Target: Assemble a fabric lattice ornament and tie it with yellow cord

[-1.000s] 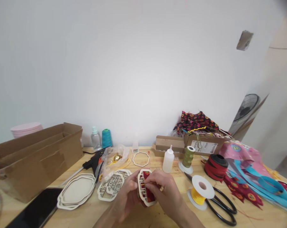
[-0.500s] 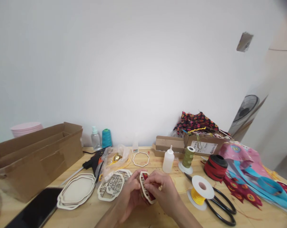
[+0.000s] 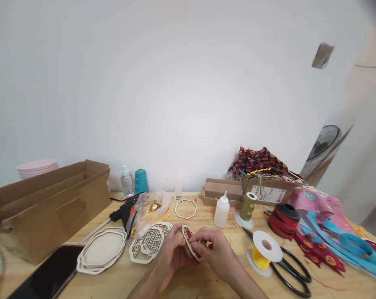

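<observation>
A scalloped wooden frame piece (image 3: 188,237) with red patterned fabric inside is held tilted above the table's front. My left hand (image 3: 174,249) grips it from the left, its fingers wrapped behind and under it. Thumb and fingers of my right hand (image 3: 212,248) are pinched together at the fabric face and right edge; whether anything small lies in that pinch is hidden. Left of my hands lie pale lattice-cut wooden panels (image 3: 146,246), overlapping. Behind the held piece lies a thin scalloped ring (image 3: 185,209), flat on the wood.
Further left are stacked wooden plates (image 3: 102,250), a phone (image 3: 46,272), a glue gun (image 3: 124,211) and a long cardboard box (image 3: 50,216). On the right stand a squeeze bottle (image 3: 222,211), green thread (image 3: 248,207), a yellow cord spool (image 3: 262,251) and black-handled scissors (image 3: 295,276).
The held frame piece has turned more edge-on, so less of the red fabric shows. Both hands remain on it. The whole view has shifted slightly.
</observation>
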The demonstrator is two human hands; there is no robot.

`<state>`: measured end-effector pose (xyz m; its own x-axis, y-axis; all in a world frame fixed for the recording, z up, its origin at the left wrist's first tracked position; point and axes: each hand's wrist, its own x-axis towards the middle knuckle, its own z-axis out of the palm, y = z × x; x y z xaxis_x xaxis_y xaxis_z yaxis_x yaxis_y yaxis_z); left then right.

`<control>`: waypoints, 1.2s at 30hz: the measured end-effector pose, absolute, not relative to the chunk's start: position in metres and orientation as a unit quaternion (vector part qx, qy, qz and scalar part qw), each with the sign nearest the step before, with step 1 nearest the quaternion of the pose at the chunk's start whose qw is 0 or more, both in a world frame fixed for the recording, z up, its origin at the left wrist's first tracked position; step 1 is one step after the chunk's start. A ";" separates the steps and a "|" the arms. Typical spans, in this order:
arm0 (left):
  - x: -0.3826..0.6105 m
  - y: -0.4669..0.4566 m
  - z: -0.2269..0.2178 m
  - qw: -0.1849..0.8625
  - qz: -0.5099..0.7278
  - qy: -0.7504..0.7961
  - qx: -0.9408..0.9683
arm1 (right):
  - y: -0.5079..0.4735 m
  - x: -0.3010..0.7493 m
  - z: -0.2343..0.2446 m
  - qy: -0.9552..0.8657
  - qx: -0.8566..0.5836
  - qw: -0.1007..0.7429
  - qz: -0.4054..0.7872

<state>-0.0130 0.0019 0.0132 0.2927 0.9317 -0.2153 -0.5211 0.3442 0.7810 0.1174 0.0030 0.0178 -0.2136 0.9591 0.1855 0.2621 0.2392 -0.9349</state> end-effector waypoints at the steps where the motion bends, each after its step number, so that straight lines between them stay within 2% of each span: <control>1: -0.013 0.002 0.014 0.744 0.488 0.347 0.298 | 0.004 0.118 0.017 -0.661 -0.462 0.427 0.408; 10: -0.013 0.000 0.020 0.715 0.525 0.375 0.270 | 0.003 0.118 0.022 -0.636 -0.451 0.456 0.430; 16: -0.010 -0.006 0.031 0.712 0.541 0.356 0.271 | -0.004 0.115 0.027 -0.738 -0.480 0.394 0.264; 19: -0.011 -0.004 0.028 0.717 0.545 0.350 0.257 | -0.004 0.117 0.029 -0.758 -0.469 0.392 0.228; 31: -0.018 -0.003 0.026 0.722 0.610 0.226 0.237 | -0.003 0.121 0.028 -0.700 -0.406 0.530 0.254; 36: -0.019 -0.003 0.026 0.714 0.621 0.215 0.242 | -0.001 0.121 0.027 -0.710 -0.373 0.542 0.251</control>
<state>-0.0189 -0.0027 0.0256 0.1360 0.9907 -0.0064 -0.7826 0.1114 0.6125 0.1211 -0.0010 0.0274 -0.1342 0.8020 0.5820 0.2576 0.5954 -0.7610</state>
